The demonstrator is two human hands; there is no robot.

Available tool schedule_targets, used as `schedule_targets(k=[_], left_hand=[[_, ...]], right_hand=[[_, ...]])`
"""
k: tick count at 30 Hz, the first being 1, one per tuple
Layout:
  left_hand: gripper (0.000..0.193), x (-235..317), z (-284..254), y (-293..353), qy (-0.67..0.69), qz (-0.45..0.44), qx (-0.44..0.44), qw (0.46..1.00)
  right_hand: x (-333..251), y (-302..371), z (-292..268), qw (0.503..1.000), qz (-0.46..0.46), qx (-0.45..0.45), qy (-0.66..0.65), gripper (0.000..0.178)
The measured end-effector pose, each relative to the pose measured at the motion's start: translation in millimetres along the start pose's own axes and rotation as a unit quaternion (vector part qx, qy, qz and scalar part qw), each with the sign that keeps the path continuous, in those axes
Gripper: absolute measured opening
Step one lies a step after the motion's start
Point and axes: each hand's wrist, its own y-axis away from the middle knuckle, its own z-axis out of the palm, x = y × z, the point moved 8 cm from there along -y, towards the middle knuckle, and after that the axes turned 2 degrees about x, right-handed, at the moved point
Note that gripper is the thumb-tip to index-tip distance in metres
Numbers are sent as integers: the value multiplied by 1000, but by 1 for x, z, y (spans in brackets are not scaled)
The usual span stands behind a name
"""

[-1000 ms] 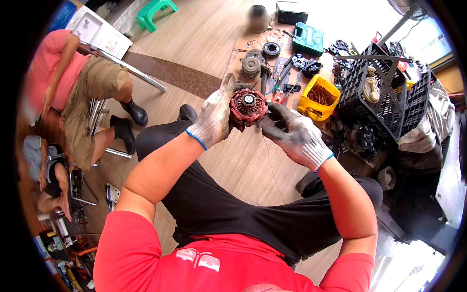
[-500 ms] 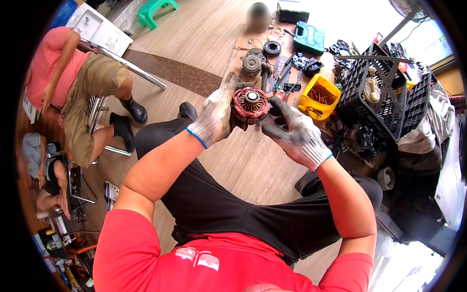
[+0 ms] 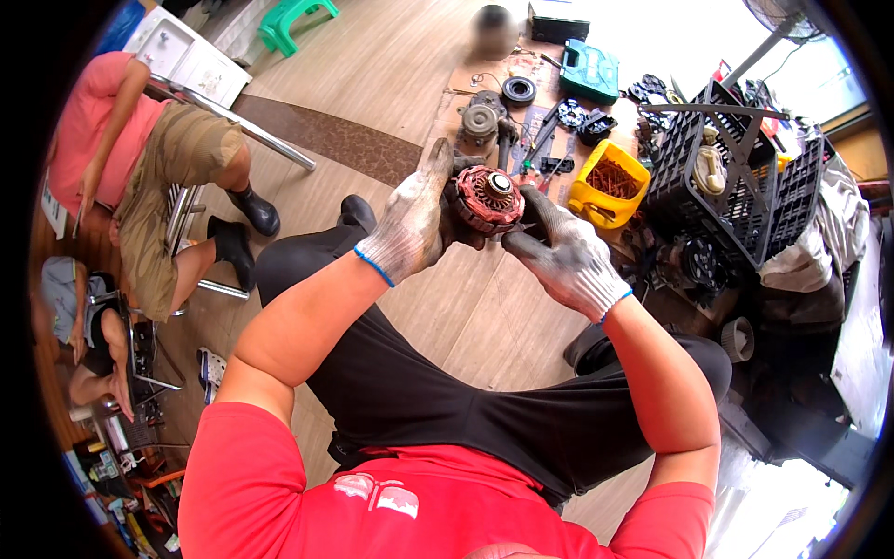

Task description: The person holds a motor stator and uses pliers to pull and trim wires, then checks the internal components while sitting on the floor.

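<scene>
A round motor armature (image 3: 491,197) with red-brown copper windings and a pale shaft end is between my hands, above the floor between my knees. My left hand (image 3: 416,214), in a grey-white work glove with dark soiled fingers, is wrapped round its left side. My right hand (image 3: 566,250), gloved the same way, closes on its right edge with forefinger and thumb. The armature's underside and some left fingertips are hidden. Beyond it, a dirty metal motor housing (image 3: 480,123) stands on a flattened cardboard sheet (image 3: 463,82).
A yellow cut-open container (image 3: 605,207) holds copper-coloured scraps. Behind it are a black ring (image 3: 520,90), a teal tool case (image 3: 590,73) and a black plastic crate (image 3: 694,186). Two seated people are at the left, one in a pink shirt (image 3: 88,130). A green stool (image 3: 296,20) stands far back.
The armature has tilted, its shaft end shifting slightly right and its wound side now showing more. Both hands stay on it, with the right fingers shifted slightly.
</scene>
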Motion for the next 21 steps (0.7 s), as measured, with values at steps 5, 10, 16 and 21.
schedule_targets(k=[5, 10, 16, 21], left_hand=[[68, 0, 0, 1, -1, 0, 5, 1000], [70, 4, 4, 2, 10, 5, -16, 1000], [75, 7, 5, 4, 18, 23, -14, 999], [76, 7, 9, 3, 18, 27, -44, 998]], right_hand=[[0, 1, 0, 1000, 14, 3, -12, 62], [-5, 3, -4, 1000, 9, 25, 4, 59], [-9, 2, -5, 999, -17, 42, -8, 56], [-8, 3, -8, 998, -26, 47, -15, 57]])
